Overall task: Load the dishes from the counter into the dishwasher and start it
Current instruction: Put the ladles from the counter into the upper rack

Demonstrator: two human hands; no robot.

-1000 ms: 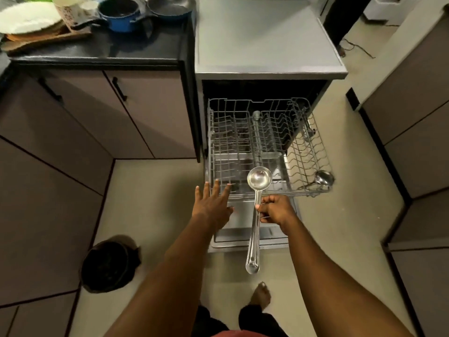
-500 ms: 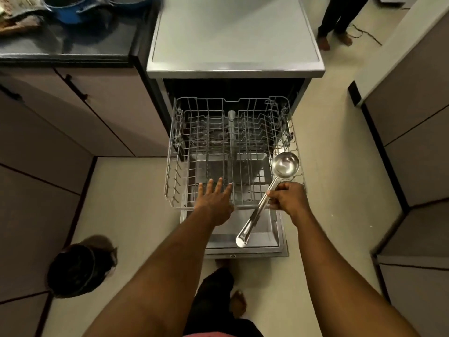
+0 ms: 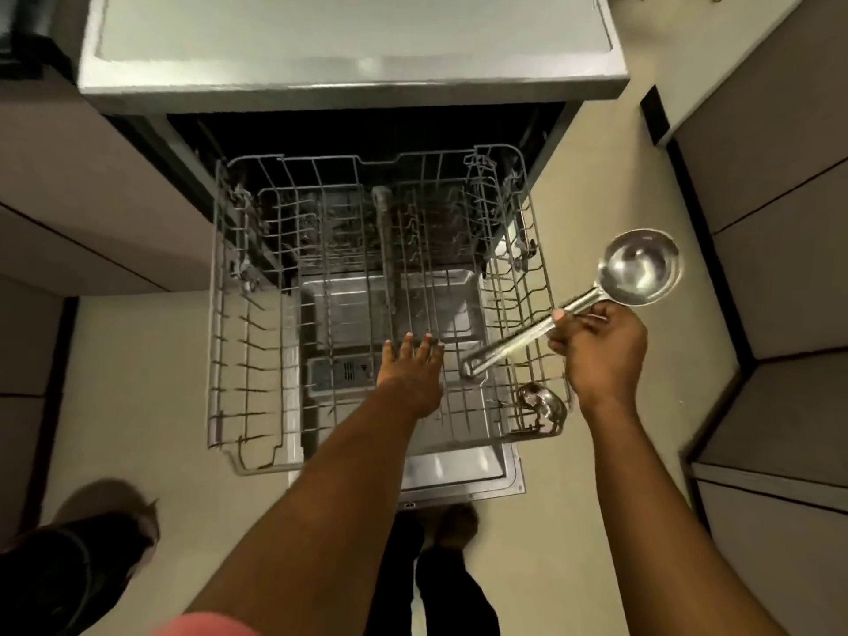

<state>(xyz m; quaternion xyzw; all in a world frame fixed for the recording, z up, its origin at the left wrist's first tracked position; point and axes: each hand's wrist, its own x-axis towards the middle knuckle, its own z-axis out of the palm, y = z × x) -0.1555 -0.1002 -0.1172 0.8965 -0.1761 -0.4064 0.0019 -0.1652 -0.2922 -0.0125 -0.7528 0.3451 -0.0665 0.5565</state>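
gripping a steel ladle (image 3: 532, 332) around the middle of its handle, the right hand (image 3: 596, 346) holds it tilted at the right side of the pulled-out wire rack (image 3: 229, 314). the ladle's bowl is raised past the rack's right edge, and the handle's end points down and left over the rack's front right part; whether it touches the wires i cannot tell. the left hand (image 3: 408, 364) is open, fingers straight and close together, reaching over the rack's front middle and holding nothing. a second steel ladle bowl (image 3: 541, 408) lies in the rack's front right corner. the rack sits out over the lowered door (image 3: 459, 470) of the dishwasher (image 3: 348, 39). cabinets (image 3: 780, 222) stand on both sides, and a blurred dark bin (image 3: 69, 566) sits on the floor (image 3: 137, 360) at lower left.
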